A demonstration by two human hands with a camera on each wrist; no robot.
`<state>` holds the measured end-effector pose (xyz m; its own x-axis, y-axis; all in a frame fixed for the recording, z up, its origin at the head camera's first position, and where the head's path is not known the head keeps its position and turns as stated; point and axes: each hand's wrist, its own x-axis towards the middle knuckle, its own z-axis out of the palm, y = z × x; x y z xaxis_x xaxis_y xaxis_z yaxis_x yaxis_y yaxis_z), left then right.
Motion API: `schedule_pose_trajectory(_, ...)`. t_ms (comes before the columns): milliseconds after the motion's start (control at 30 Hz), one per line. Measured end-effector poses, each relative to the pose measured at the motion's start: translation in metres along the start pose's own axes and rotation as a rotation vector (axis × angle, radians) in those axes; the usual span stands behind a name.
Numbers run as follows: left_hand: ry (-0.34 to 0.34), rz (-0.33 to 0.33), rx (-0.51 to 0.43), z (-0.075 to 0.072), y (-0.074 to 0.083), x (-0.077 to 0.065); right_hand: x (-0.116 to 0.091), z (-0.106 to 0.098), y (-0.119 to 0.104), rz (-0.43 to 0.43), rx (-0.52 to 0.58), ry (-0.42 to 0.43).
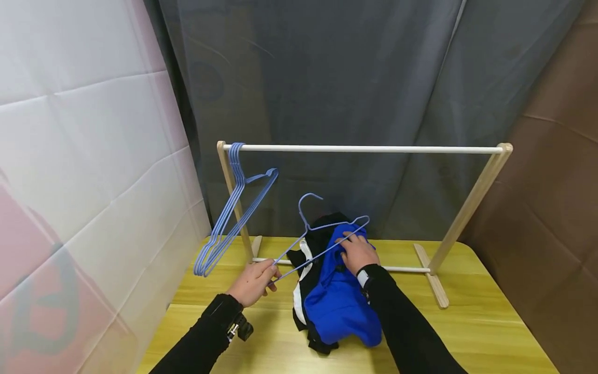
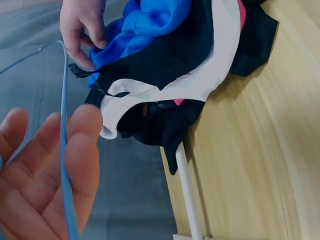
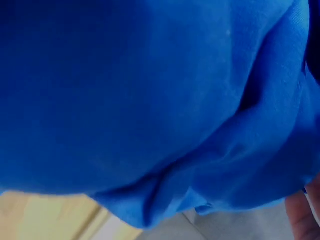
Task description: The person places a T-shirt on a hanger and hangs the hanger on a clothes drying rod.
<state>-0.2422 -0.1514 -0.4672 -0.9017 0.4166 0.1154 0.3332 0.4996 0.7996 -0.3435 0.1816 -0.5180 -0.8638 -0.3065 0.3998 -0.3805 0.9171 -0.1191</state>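
Observation:
My left hand (image 1: 254,282) pinches one lower corner of a light blue wire hanger (image 1: 307,227). Tilted, with its hook up, the hanger reaches across in front of a bundle of clothes. Part of its wire (image 2: 64,125) runs over the fingers in the left wrist view. My right hand (image 1: 361,254) grips the upper part of a blue garment (image 1: 343,311), close to the hanger's far corner. Black cloth with a white band (image 1: 297,300) lies against the blue garment's left side. Blue cloth (image 3: 125,100) fills most of the right wrist view, and only a few fingertips show.
Behind the clothes stands a rack with a white rail (image 1: 364,149) and wooden legs (image 1: 467,213). Several light blue hangers (image 1: 219,234) hang at its left end. The rack's foot (image 1: 432,278) rests on the wooden table (image 1: 490,332). Cloth walls enclose the sides and back.

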Motion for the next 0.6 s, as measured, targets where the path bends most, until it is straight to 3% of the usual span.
schedule_pose_trajectory(167, -0.067, 0.038, -0.046, -0.005, -0.01, 0.01, 0.003, 0.001, 0.009, 0.045, 0.091, 0.052)
schedule_pose_trajectory(267, -0.089, 0.029, -0.088, -0.013, -0.019, 0.017, 0.004, -0.008, 0.015, 0.066, 0.162, 0.067)
schedule_pose_trajectory(433, -0.061, -0.001, -0.109, -0.024, -0.028, 0.022, 0.004, -0.033, 0.025, 0.107, 0.25, 0.084)
schedule_pose_trajectory(600, -0.034, 0.011, -0.143, -0.029, -0.031, 0.022, 0.004, -0.061, 0.044, 0.197, 0.264, 0.1)
